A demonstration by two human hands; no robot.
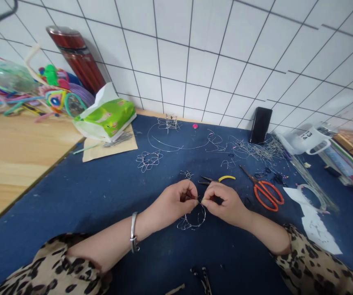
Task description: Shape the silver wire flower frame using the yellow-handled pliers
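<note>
My left hand (176, 199) and my right hand (224, 203) meet fingertip to fingertip over a blue surface. Both pinch the upper edge of a wire ring (201, 221) with looped petals on its lower left; the exact spot is partly hidden by the fingers. Just beyond my right hand lie pliers (227, 178) with yellow handles. A small bundle of short wire pieces (186, 175) rests past my left hand. Farther left sits a flower-shaped wire ring (149, 160) with small pink beads. Orange-handled scissors (267, 194) lie to the right of my right hand.
At the back left stand a tissue pack (112, 116) and a red thermos (75, 59). A phone (261, 125) leans on the tiled wall. Tangled wire (256, 148), a white mug (311, 139) and a clear tape-like ring (312, 196) lie on the right.
</note>
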